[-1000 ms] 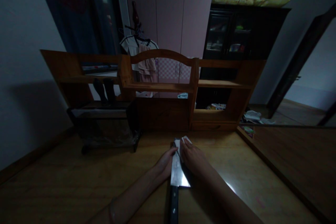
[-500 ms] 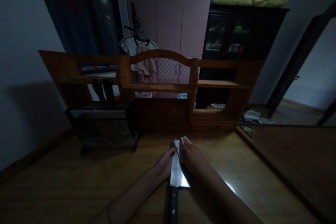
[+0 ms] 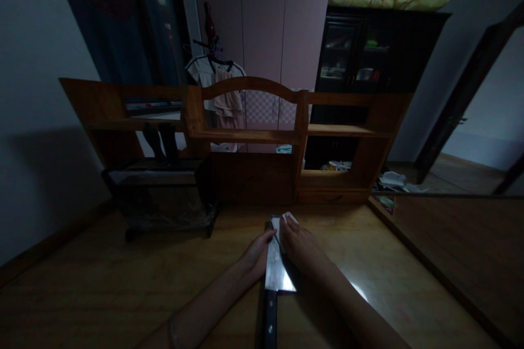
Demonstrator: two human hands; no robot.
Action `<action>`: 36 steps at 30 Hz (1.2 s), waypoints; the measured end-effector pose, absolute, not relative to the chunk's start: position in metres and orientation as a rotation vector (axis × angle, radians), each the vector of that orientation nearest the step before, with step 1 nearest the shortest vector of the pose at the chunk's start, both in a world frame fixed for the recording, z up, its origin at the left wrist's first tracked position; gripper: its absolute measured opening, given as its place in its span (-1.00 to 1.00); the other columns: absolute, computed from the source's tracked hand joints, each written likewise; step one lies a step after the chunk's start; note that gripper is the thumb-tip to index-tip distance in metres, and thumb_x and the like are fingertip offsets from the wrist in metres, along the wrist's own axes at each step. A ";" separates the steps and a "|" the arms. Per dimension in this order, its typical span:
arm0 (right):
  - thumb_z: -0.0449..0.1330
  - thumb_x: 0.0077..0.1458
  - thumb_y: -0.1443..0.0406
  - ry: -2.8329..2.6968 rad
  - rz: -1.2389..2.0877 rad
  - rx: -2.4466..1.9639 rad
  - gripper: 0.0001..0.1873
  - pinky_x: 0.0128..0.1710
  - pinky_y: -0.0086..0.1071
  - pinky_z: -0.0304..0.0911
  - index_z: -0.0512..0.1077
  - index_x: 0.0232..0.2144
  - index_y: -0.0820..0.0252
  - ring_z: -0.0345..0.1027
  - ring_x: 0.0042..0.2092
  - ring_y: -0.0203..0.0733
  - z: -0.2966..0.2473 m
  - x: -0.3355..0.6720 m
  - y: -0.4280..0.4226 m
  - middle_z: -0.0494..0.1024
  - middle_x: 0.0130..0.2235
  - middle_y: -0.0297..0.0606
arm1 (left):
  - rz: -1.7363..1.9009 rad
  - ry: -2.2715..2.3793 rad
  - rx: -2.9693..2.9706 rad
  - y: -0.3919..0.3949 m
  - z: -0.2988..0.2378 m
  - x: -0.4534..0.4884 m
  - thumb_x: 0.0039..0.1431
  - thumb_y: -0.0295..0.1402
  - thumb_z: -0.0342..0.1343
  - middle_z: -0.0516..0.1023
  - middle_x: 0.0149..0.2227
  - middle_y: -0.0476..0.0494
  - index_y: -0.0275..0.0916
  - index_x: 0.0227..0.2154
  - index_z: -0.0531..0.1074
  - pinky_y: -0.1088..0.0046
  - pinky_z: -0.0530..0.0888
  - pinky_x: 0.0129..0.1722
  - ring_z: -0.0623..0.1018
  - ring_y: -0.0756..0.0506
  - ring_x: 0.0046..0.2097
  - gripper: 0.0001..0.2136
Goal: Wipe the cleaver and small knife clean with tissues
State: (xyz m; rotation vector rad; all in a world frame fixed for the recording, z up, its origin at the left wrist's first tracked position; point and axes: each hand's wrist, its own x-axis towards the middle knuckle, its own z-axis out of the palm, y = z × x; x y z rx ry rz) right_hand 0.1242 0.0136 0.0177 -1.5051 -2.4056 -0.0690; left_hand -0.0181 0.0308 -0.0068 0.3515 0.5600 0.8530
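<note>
A cleaver (image 3: 277,272) with a broad steel blade and a black riveted handle lies over the wooden desk top, its handle toward me. My left hand (image 3: 260,251) grips the blade's left edge near the far end, thumb on top. On the blade's right side my right hand (image 3: 298,242) presses a folded white cloth or tissue (image 3: 290,218) against the metal, fingers closed over it. Part of the blade is hidden under the right hand and cloth.
A knife block (image 3: 159,196) with black-handled tools sticking up stands at the left of the desk (image 3: 204,294). Behind runs a wooden shelf unit (image 3: 254,135) with a drawer (image 3: 331,197). A raised wooden edge (image 3: 413,245) borders the right side.
Hardly anything differs. The right hand and cloth have shifted very slightly on the blade; the left hand and cleaver stay in place.
</note>
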 end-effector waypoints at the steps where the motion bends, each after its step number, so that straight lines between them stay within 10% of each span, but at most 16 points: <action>1: -0.09 0.24 0.40 -2.411 -0.077 -1.501 -0.47 0.25 -0.20 0.05 0.16 0.24 0.45 0.02 0.32 -0.03 0.018 0.124 0.014 0.21 0.27 0.12 | 0.847 0.564 0.342 0.031 -0.007 -0.018 0.19 -0.43 0.04 0.63 -0.40 -0.20 -0.39 -0.24 0.46 0.40 0.48 -0.15 0.61 -0.10 -0.36 -0.84; 23: -0.07 0.23 0.41 -2.458 -0.035 -1.341 -0.45 0.28 -0.20 0.01 0.15 0.26 0.34 0.00 0.33 -0.11 0.022 0.113 0.008 0.21 0.29 0.01 | 0.952 0.449 0.382 0.026 0.007 -0.019 0.29 -0.29 -0.06 0.62 -0.18 -0.27 -0.39 -0.09 0.46 0.35 0.36 0.08 0.57 -0.16 -0.07 -0.68; 36: -0.08 0.18 0.47 -2.256 -0.074 -1.579 -0.45 0.27 -0.22 0.03 0.19 0.23 0.45 0.07 0.30 -0.06 0.020 0.124 0.015 0.22 0.27 0.09 | 0.916 0.420 0.429 0.026 0.006 -0.022 0.31 -0.26 -0.07 0.62 -0.30 -0.19 -0.34 -0.21 0.49 0.32 0.41 -0.01 0.59 -0.12 -0.25 -0.71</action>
